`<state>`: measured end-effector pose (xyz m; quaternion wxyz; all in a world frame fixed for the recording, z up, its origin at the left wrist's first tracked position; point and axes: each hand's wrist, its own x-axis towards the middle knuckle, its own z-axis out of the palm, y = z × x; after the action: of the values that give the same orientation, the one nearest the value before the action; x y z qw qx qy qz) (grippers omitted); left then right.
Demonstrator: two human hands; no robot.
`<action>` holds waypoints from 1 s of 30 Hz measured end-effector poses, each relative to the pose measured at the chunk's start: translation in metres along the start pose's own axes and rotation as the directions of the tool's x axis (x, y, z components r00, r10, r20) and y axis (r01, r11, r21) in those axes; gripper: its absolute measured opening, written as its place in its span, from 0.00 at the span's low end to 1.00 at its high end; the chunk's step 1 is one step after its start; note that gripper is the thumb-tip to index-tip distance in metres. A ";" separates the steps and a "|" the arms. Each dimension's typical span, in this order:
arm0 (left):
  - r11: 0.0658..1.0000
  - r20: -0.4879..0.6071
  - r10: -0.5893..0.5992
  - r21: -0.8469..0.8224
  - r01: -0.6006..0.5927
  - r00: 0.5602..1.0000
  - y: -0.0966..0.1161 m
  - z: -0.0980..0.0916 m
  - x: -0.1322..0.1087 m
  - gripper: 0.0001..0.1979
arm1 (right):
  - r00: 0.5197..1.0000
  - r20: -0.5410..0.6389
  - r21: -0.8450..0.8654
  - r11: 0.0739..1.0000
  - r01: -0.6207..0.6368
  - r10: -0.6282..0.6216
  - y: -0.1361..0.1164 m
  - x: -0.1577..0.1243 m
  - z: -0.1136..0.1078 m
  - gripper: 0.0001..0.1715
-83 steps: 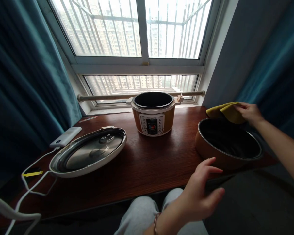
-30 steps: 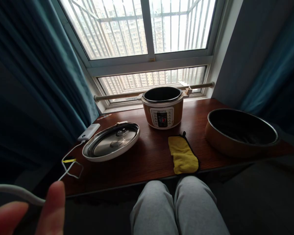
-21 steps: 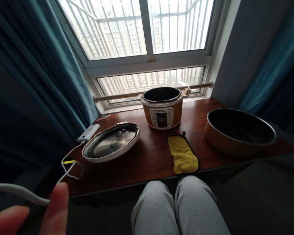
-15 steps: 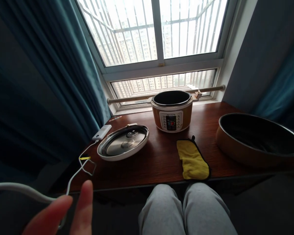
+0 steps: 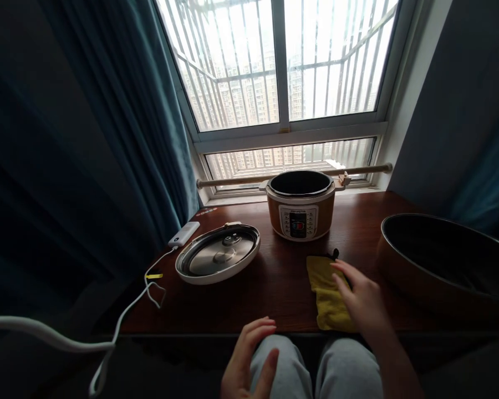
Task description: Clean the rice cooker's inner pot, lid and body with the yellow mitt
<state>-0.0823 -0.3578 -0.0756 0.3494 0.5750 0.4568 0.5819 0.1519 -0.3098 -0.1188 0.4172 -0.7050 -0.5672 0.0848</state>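
Note:
My left hand [image 5: 249,360] is above my left knee in front of the table's edge, thumb and fingers apart, holding nothing. My right hand [image 5: 361,299] reaches over the right side of a yellow cloth [image 5: 326,302] with dark edging, its fingers extended. Whether the fingertips touch the cloth I cannot tell. Behind the cloth stands an electric pressure cooker [image 5: 301,208], uncovered, with a control panel on its front. Its round lid [image 5: 218,255] lies to the left, metal inner side up. A large dark-lined pan [image 5: 444,266] is on the right.
All these stand on a brown wooden table [image 5: 270,299]. A white power bank [image 5: 183,234] lies at the left edge, with a white cable [image 5: 125,313] running down from it. Behind are a barred window [image 5: 283,66] and a blue curtain [image 5: 125,111].
A hand near the cable at lower left has left that spot. Both my hands now show at the front, the right one over the cloth. The view has tilted slightly up.

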 end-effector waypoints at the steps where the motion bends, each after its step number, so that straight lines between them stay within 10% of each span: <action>1: 0.993 -0.019 -0.111 -0.037 0.111 0.994 -0.008 -0.001 0.000 0.13 | 0.997 0.080 -0.038 0.999 -0.017 0.020 0.006 -0.001 0.013 0.19; 7: 0.781 -0.108 -0.548 -0.422 0.461 0.829 -0.046 -0.016 0.038 0.11 | 0.930 0.323 -0.209 0.972 -0.109 0.174 0.034 0.005 0.056 0.19; 11: 0.527 -0.030 -0.656 -0.733 0.430 0.754 -0.025 0.017 0.087 0.06 | 0.928 0.265 0.188 0.929 -0.318 0.263 0.020 0.042 0.056 0.08; 14: 0.305 0.172 -0.670 -0.823 0.479 0.722 -0.003 0.051 0.122 0.04 | 0.916 0.277 0.635 0.661 -0.400 0.289 -0.002 0.069 0.070 0.11; 18: 0.224 0.150 -0.732 -0.868 0.443 0.664 -0.008 0.068 0.149 0.05 | 0.881 0.357 0.823 0.341 -0.454 0.309 -0.021 0.076 0.089 0.17; 22: 0.226 0.044 -0.863 -0.856 0.464 0.502 -0.044 0.058 0.149 0.11 | 0.722 0.626 0.776 -0.323 -0.541 0.295 -0.023 0.068 0.079 0.13; 24: 0.221 0.025 -0.892 -0.847 0.483 0.452 -0.058 0.051 0.145 0.13 | 0.697 0.664 0.728 -0.446 -0.520 0.272 -0.022 0.068 0.070 0.16; 27: 0.340 -0.110 -0.876 -0.832 0.439 0.470 -0.068 0.043 0.144 0.12 | 0.743 0.608 0.779 -0.393 -0.488 0.281 -0.019 0.070 0.064 0.21; 30: 0.490 -0.282 -0.810 -0.808 0.329 0.514 -0.069 0.037 0.146 0.08 | 0.832 0.499 0.851 0.044 -0.523 0.243 -0.014 0.068 0.065 0.24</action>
<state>-0.0673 -0.1934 -0.0923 0.5362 -0.0284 0.4801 0.6936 0.1258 -0.2188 -0.1268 0.6620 -0.3804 -0.2077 0.6114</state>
